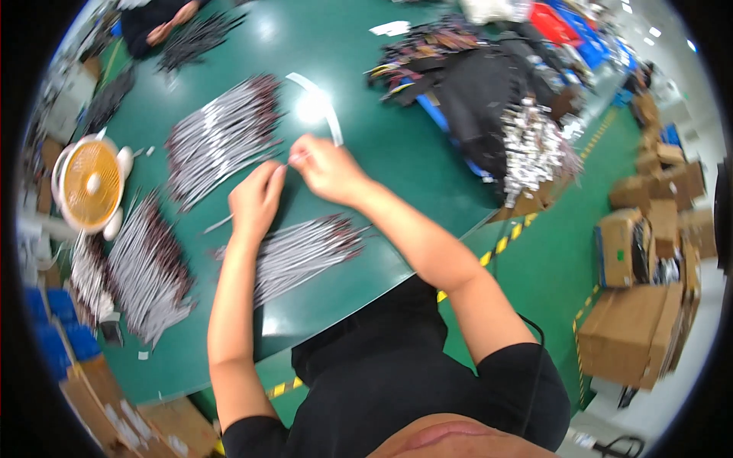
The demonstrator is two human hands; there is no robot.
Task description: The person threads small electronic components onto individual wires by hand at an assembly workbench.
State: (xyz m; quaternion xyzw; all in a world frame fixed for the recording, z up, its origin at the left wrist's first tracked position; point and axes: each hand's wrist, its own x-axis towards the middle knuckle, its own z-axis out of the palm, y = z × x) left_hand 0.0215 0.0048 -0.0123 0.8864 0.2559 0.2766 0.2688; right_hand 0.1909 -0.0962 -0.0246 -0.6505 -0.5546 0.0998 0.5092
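My left hand (258, 200) is closed around a thin grey cable (218, 224), whose tail sticks out past the wrist on the left. Close beside it, my right hand (328, 169) is pinched at the fingertips, which nearly meet the left ones; what lies in the pinch is too small to make out. A curved white strip (330, 114) lies just beyond the right hand. Left of the hands spreads a wide row of grey cables with dark reddish ends (221, 137). A smaller bunch of similar cables (309, 248) rests below the hands, partly behind my left forearm.
More cable bundles (149, 267) lie at left by an orange-faced fan (93, 183). At right, a black cloth (477, 99) and a heap of white connectors (531, 149) sit near the table edge. Another person's hands (172, 24) are at far left. Cardboard boxes (626, 332) stand on the floor.
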